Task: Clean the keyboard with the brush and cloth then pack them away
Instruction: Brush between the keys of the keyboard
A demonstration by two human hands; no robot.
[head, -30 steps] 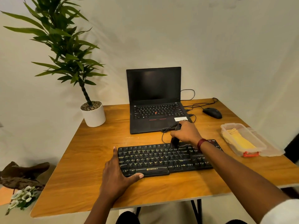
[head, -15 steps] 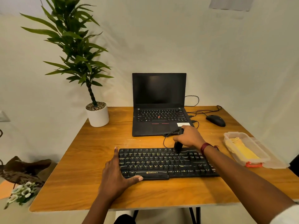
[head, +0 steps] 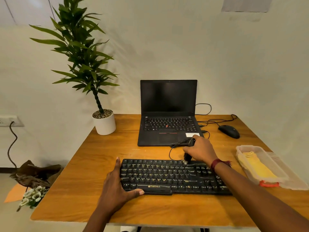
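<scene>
A black keyboard (head: pixel 170 177) lies near the front of the wooden table (head: pixel 93 166). My left hand (head: pixel 117 186) grips its left end, thumb along the front edge, fingers up the side. My right hand (head: pixel 201 150) is closed on a small dark brush (head: pixel 188 156), its bristles touching the top key row right of the middle. The brush handle sticks out above my fingers. A yellow cloth (head: pixel 257 166) lies folded in a clear plastic box (head: pixel 242 149) at the right.
An open black laptop (head: pixel 168 114) stands behind the keyboard, with cables and a black mouse (head: pixel 229 131) to its right. A potted plant (head: pixel 103 122) sits at the back left corner. The box's lid (head: pixel 294 180) lies beside the box near the right edge.
The camera has tilted up, so everything sits lower in view. My right hand with the brush stays on the top key row. My left hand keeps its hold.
</scene>
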